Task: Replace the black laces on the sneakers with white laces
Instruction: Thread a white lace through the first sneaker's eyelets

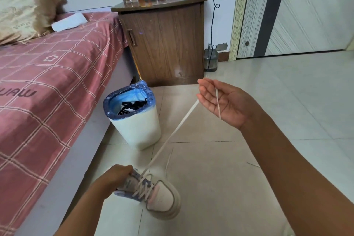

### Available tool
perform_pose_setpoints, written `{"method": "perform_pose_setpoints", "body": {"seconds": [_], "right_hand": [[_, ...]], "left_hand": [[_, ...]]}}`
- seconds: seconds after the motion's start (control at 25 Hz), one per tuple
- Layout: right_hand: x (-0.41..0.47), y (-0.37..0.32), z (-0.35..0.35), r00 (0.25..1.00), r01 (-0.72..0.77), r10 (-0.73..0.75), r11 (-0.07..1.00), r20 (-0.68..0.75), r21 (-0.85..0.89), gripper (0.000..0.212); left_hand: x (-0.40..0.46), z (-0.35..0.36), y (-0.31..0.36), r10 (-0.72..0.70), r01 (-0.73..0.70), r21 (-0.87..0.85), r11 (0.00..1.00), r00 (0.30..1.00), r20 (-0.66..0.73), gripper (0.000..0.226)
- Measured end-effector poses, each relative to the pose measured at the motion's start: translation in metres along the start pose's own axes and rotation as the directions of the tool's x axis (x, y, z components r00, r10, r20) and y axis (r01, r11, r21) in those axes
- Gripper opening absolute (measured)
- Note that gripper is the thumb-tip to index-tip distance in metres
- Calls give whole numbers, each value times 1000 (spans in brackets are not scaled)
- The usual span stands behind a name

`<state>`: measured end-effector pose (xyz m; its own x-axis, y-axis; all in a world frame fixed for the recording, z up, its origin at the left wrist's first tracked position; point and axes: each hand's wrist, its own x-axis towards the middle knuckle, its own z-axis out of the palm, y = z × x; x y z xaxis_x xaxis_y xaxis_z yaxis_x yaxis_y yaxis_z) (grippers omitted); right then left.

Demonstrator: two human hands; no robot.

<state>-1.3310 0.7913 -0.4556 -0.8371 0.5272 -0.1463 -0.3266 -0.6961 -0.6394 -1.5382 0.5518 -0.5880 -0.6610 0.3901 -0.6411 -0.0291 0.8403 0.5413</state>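
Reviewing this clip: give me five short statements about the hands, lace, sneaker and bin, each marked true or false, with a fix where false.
1. The left hand grips the sneaker. True.
2. The white lace lies slack on the floor. False: it runs taut from the sneaker up to the right hand.
3. Black laces lie in the bin. True.
4. The sneaker is threaded with black laces. False: white lace crosses its eyelets.
5. The right hand is clenched in a tight fist. False: its palm faces up, fingers only loosely bent, with the lace across it.
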Motion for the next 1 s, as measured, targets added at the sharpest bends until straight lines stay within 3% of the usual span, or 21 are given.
{"method": "perform_pose_setpoints", "body": {"seconds": [0.12,0.24,0.44,0.6,0.76,0.88,1.0], "right_hand": [[0,-3,-2,1000,28,-28,1000,2,-6,36],[2,0,-5,999,32,-33,997,-15,-66,29],[5,33,-11,991,-93,67,972,-120,-218,10],[0,59,-4,984,-154,118,940,-135,-303,9],[-10,59,15,994,-108,81,886,-80,-451,22],[-18,52,32,1000,-15,12,829,-9,-559,23],[-25,48,44,997,76,-60,726,47,-684,28]], "left_hand": [[4,-4,-9,-28,29,22,999,999,-28,25],[0,-7,-5,-16,17,38,999,999,-44,23],[-24,-16,43,215,-214,-23,977,968,133,19],[-46,-22,81,296,-272,-176,946,947,124,17],[-68,-22,107,355,-314,-282,907,929,108,18],[-83,-19,120,369,-332,-287,899,925,86,34],[-93,-14,127,370,-334,-314,889,927,63,26]]}}
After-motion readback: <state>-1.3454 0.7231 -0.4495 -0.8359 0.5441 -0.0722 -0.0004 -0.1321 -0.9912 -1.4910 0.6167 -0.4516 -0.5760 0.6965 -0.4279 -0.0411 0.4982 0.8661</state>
